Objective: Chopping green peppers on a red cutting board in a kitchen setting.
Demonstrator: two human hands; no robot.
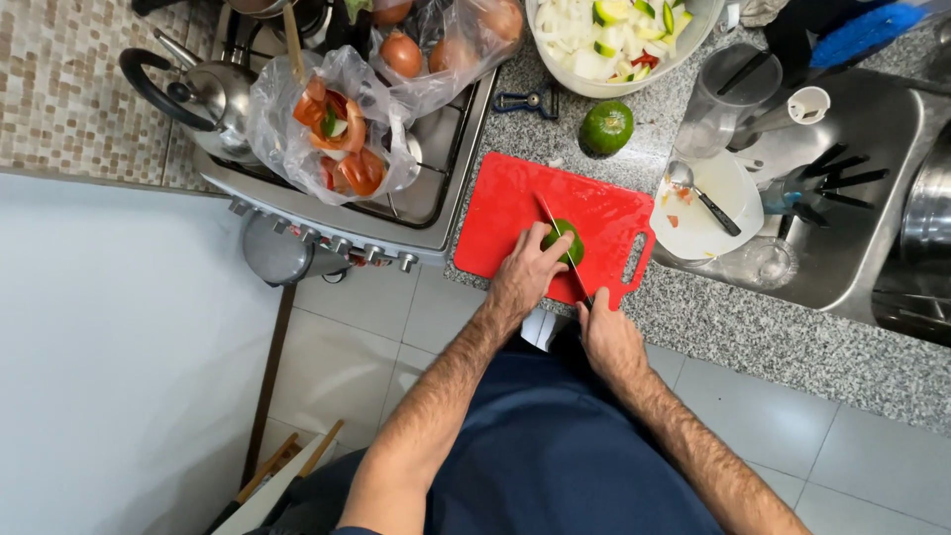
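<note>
At the far left a metal kettle (203,94) is set on the stove (436,213), beside crinkled clear bags of tomatoes (337,139) and onions (416,50), the latter cut off by the top edge. Open tiled floor (376,327) is seen below the stove front. On the speckled granite counter (753,332) a red plastic cutting board (515,208) is laid close to the counter's near edge. The left hand (525,272) is curled over a round green fruit (567,241) on the board, its fingertips pressed on top. A knife (563,243) is drawn across the fruit; its handle is gripped in the closed right hand (606,332) and mostly hidden. A second green fruit (605,128) lies beyond the board, near a bowl (555,59) of chopped vegetables. Rightward, a white plate (728,183) overhangs the steel sink (872,129).
</note>
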